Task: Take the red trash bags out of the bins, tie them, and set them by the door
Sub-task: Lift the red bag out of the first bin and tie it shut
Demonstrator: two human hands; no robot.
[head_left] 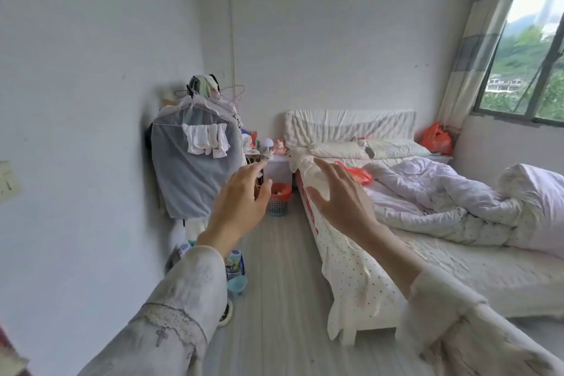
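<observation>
A small blue mesh bin [278, 206] lined with a red trash bag [282, 189] stands on the floor at the far end of the room, between the clothes rack and the bed. My left hand [241, 204] and my right hand [338, 195] are raised in front of me with relaxed, spread fingers, holding nothing, well short of the bin. A loose red bag [358, 174] lies on the bed near the pillows. Another full red bag [437, 139] sits on the far bedside stand under the window.
A bed [427, 268] with a rumpled duvet fills the right side. A covered clothes rack [195, 162] stands against the left wall, with bottles and a blue bowl [237, 284] on the floor below it. A strip of grey wooden floor [274, 299] runs between them toward a white nightstand [279, 166].
</observation>
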